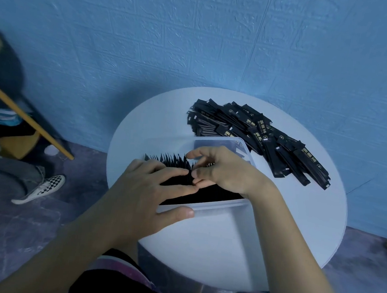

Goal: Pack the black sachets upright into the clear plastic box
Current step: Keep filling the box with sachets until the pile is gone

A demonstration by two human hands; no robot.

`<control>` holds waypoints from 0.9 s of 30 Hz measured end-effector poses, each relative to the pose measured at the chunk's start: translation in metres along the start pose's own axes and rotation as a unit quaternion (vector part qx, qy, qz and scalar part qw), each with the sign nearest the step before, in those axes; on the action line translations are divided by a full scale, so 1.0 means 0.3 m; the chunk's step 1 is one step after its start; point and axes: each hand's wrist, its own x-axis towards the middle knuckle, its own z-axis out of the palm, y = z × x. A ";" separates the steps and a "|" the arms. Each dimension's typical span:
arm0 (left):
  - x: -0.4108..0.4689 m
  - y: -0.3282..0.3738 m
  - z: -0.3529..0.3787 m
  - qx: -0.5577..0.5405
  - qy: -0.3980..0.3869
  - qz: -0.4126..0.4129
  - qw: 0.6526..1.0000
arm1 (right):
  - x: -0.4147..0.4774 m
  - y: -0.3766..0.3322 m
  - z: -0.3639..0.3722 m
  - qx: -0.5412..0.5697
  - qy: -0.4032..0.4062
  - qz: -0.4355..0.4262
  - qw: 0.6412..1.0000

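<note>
**Filling the box: a row stands in, a pile waits outside**

Box: the clear plastic box (211, 137) sits mid-table on the round white table (227, 240), on your near side. Inside it a dense row of black sachets (168, 161) stands upright. Their tops show as a jagged dark edge running from the left wall across to where your hands cover them. The right end of the box, past your wrist, is mostly hidden, so you cannot read how full it is there.

Left hand (148, 189): your fingers are straight and laid flat on the sachet tops, with the thumb pressed against the near wall of the box. It is steadying the row and grips nothing.

Right hand (223, 169): your fingers are bent, and their tips meet the left fingertips at the sachet tops. They cover the spot, so it cannot be told whether one sachet is pinched there.

Left to do: a loose pile (257, 137) lies flat on the far right of the table, just beside the box's far right corner, many sachets deep. My read is that you are well into the job, with a good share not yet stood in.
</note>
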 end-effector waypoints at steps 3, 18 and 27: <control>0.006 0.007 -0.002 -0.005 0.006 -0.003 1.000 | -0.004 0.005 -0.002 -0.016 0.005 0.003 1.000; -0.003 0.002 0.014 -0.012 0.023 -0.013 1.000 | -0.185 0.124 -0.205 -0.086 0.374 -0.048 0.922; -0.006 -0.009 0.014 -0.027 0.027 -0.019 0.999 | -0.152 0.234 -0.197 -0.301 0.268 0.170 0.899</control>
